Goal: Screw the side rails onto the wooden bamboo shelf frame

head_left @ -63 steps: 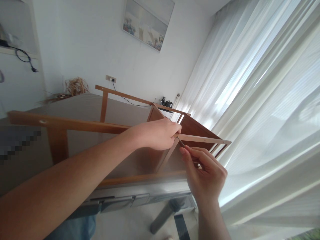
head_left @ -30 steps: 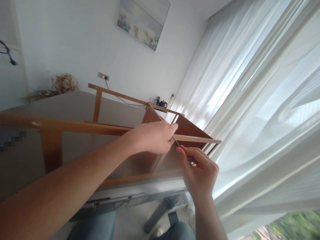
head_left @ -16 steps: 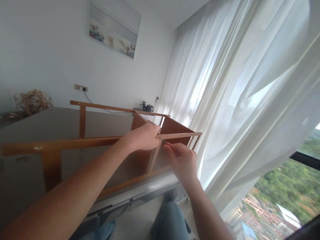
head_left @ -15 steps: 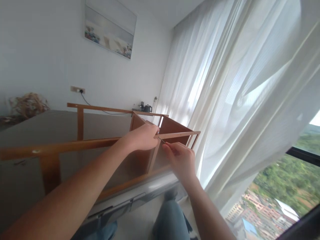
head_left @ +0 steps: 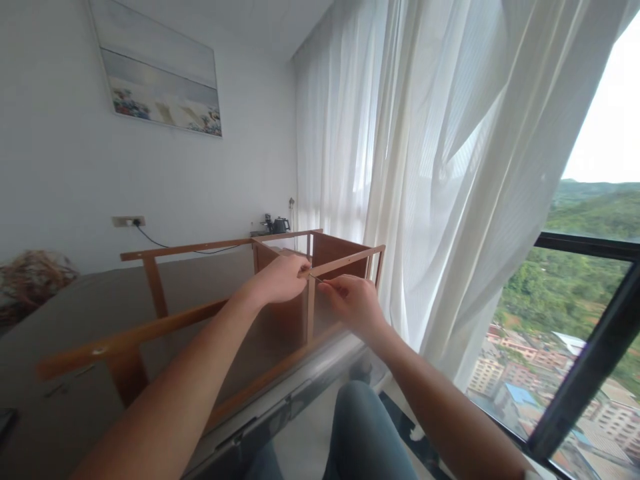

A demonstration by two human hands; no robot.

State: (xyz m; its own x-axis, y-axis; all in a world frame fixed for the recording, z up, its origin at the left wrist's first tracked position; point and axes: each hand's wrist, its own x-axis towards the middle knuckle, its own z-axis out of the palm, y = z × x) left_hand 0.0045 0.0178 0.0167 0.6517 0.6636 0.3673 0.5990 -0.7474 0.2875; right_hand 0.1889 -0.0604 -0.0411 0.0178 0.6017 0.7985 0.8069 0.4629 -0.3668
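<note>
A brown wooden furniture frame with rails, uprights and panels lies in front of me on the grey surface. My left hand is closed around its near upper rail, by the joint with an upright; the fingertips are partly hidden. Just right of it, my right hand pinches a thin metal rod-like tool. The tool's tip meets the rail beside my left fingers. Its other end is hidden in my right hand, so its exact kind does not show.
White curtains and an open window with a dark frame are on the right. A grey-covered surface spreads under the furniture. Behind it stand a dark kettle and a wall socket with a cable.
The view has turned to the right and levelled, so more of the window shows. Both hands stay at the same rail joint, the tool still in my right fingers.
</note>
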